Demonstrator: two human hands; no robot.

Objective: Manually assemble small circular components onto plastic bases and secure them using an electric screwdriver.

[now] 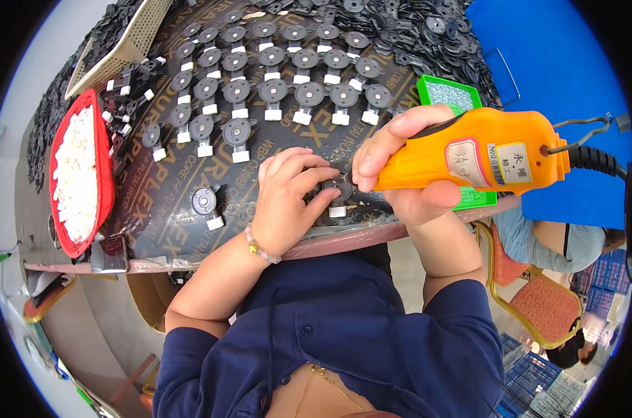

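My right hand (412,203) is wrapped around an orange electric screwdriver (462,150), its tip end pointing left over a round black plastic part. That black part (340,193) has a white block at its near side and lies near the table's front edge. Thumb and fingers of my left hand (282,198) close on its left side, steadying it against the table. The screwdriver's bit is mostly hidden by my right fingers. Left of my left wrist lies a similar single part (204,202). Several rows of like black parts with white blocks (273,90) spread beyond my hands.
A red basket (109,184) of small white pieces stands at the left, near a beige plastic basket (121,52). Heaped loose black parts (427,31) cover the far side. Behind the screwdriver sits a green tray (425,89) with small metal pieces. A black cable (595,160) trails right.
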